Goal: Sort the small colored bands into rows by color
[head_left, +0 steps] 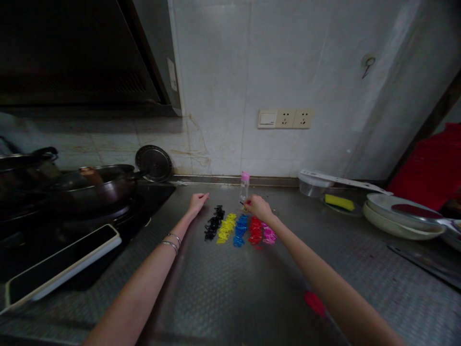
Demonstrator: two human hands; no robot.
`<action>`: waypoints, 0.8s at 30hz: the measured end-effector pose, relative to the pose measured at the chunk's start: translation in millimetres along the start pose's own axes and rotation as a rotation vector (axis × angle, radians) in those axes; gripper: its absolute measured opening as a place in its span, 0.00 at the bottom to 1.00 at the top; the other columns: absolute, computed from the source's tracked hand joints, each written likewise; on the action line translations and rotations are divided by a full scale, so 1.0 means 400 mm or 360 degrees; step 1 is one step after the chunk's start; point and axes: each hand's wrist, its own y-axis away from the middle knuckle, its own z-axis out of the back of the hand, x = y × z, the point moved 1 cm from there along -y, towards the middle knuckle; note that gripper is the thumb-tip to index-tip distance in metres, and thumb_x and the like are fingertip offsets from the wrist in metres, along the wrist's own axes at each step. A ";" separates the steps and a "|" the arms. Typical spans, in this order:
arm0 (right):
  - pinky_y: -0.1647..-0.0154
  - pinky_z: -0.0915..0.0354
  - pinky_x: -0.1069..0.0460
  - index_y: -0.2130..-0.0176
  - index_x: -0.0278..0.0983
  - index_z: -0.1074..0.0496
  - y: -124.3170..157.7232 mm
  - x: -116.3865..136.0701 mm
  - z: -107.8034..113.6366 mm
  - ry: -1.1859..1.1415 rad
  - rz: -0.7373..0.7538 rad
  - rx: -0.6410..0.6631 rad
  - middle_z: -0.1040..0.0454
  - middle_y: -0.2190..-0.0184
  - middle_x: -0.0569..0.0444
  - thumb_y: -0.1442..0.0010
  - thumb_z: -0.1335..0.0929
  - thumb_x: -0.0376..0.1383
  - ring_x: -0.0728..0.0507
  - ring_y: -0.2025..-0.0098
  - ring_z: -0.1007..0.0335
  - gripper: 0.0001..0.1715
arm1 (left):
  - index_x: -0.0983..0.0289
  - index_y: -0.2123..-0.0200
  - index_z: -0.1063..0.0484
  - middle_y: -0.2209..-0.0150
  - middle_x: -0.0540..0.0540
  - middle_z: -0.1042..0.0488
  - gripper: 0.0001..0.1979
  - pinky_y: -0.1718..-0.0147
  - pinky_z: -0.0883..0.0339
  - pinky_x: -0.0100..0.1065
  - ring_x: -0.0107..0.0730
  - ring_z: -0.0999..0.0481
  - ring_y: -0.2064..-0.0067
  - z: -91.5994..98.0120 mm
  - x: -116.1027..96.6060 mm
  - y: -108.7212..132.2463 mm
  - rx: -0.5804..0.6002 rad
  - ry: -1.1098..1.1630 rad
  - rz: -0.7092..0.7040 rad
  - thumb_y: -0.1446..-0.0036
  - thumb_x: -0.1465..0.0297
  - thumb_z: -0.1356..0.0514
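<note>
While five single-colour rows of small pieces [240, 230] lie on the desk [212, 288] at frame centre, the right hand [260, 207] pinches a dark piece [241, 203] near the pink-capped bottle [244, 185]; the left hand's [197, 203] grip and any unsorted remainder, I cannot tell.

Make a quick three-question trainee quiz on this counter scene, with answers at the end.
1. Which row of small pieces is nearest the left hand: A pink, B black, C red?
2. True or false: the clear bottle lies on its side.
3. Fill in: the blue row lies between the yellow row and the ____ row.

Key: 1 B, the black row; 2 false, it stands upright; 3 red row.
</note>
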 end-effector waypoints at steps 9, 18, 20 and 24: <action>0.63 0.38 0.55 0.63 0.39 0.26 -0.027 0.208 -0.043 -0.0011 0.0283 0.0049 0.26 0.62 0.48 0.45 0.38 0.36 0.44 0.60 0.31 0.13 | 0.69 0.78 0.27 0.86 0.47 0.40 0.21 0.79 0.52 0.27 0.23 0.42 0.81 0.003 0.003 -0.001 0.0001 0.0076 -0.0053 0.55 0.55 0.45; 0.60 0.39 0.55 0.61 0.40 0.26 -0.019 0.169 -0.027 -0.0090 0.0409 0.0058 0.27 0.59 0.51 0.46 0.37 0.37 0.44 0.57 0.32 0.14 | 0.69 0.78 0.27 0.86 0.47 0.41 0.21 0.79 0.52 0.27 0.23 0.42 0.81 0.003 0.009 -0.004 -0.0015 0.0097 -0.0049 0.54 0.55 0.45; 0.60 0.39 0.56 0.61 0.39 0.26 -0.021 0.106 -0.010 -0.0113 0.0280 0.0049 0.27 0.59 0.51 0.47 0.37 0.37 0.44 0.57 0.32 0.15 | 0.69 0.77 0.26 0.86 0.47 0.40 0.21 0.79 0.52 0.27 0.23 0.42 0.81 0.003 0.006 -0.002 -0.0018 0.0091 -0.0037 0.54 0.55 0.45; 0.65 0.40 0.57 0.61 0.39 0.25 -0.019 -0.031 0.019 -0.0205 0.0096 0.0055 0.25 0.64 0.51 0.48 0.36 0.37 0.46 0.61 0.30 0.14 | 0.68 0.76 0.26 0.86 0.47 0.39 0.21 0.79 0.51 0.28 0.24 0.42 0.81 0.003 0.001 0.001 -0.0020 0.0062 -0.0036 0.54 0.54 0.45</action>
